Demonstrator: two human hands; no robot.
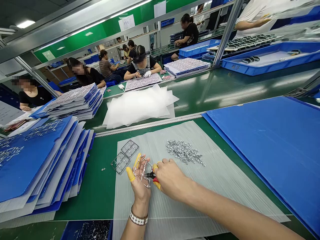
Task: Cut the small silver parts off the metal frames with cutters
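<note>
the left hand (140, 181), palm up at the lower centre of the view, has its fingers loosely curled under a silver sprue (143, 173), which lies across palm and fingers with the thumb spread apart from it. the right hand (170, 178), just beside it, is closed around red-handled nippers (155, 180), whose dark tips reach the sprue; whether they are biting a bar i cannot tell. yellow finger cots (130, 174) cover some fingertips on both hands, and a bracelet (138, 219) circles the left wrist. just left of the left hand, two rectangular sprues (121, 162) lie flat at the edge of a translucent sheet (220, 186); a heap of small silver parts (183, 151) sits on it, right of centre. layered blue sheets (37, 163) fill the lower left, more blue panels (270, 146) the right. at upper centre, a co-worker's white glove (147, 74) rests by a loaded board (142, 82).
</note>
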